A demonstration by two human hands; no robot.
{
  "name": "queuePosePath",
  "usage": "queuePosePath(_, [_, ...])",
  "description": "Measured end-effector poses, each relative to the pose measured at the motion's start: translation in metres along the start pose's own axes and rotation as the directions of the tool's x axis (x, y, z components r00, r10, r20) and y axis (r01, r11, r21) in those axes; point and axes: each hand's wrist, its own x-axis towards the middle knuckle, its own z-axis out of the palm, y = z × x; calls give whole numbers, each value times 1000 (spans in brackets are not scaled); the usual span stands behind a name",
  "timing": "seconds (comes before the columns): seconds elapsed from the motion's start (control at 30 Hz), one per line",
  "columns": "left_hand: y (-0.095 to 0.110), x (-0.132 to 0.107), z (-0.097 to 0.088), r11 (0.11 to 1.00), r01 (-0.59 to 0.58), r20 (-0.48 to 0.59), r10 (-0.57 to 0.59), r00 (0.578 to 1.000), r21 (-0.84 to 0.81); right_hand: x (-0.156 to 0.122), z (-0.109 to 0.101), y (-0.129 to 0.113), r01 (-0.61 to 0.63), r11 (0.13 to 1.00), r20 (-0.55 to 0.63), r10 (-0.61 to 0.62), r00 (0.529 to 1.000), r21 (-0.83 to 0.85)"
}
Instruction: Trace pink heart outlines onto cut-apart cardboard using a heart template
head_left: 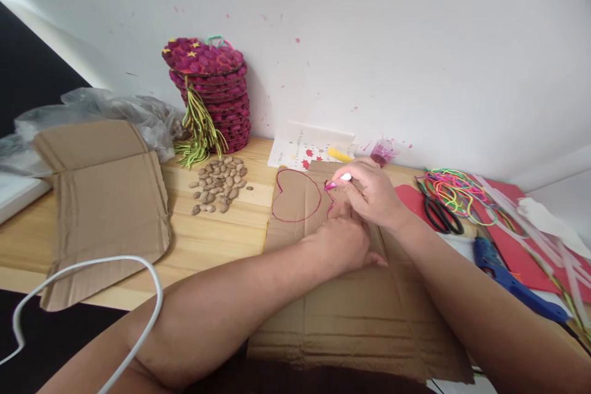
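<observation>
A marker (330, 185) with a pink body and white end is pinched in the fingers of my right hand (369, 188). Its tip rests on a magenta line on the large cardboard sheet (351, 314). Just below, my left hand (339, 241) lies on the sheet with the thumb stretched out to the side; its fingertips are partly covered by my right hand. Left of both hands, a heart outline (319, 200) is drawn in magenta on the cardboard. Beside the marker, a second curved outline is partly hidden by my hands.
At left are shells or nuts (221, 180), a bent cardboard piece (111, 209) and a white cable (157, 295). Behind stands a magenta basket (212, 98) with a tassel. At right lie scissors (441, 212), coloured cords (462, 191) and a blue glue gun (512, 286).
</observation>
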Motion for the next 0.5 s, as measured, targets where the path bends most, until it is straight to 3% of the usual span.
queuePosePath(0.5, [0, -1, -9, 999, 15, 90, -10, 996, -53, -7, -7, -4, -6, 1000, 8, 6, 1000, 25])
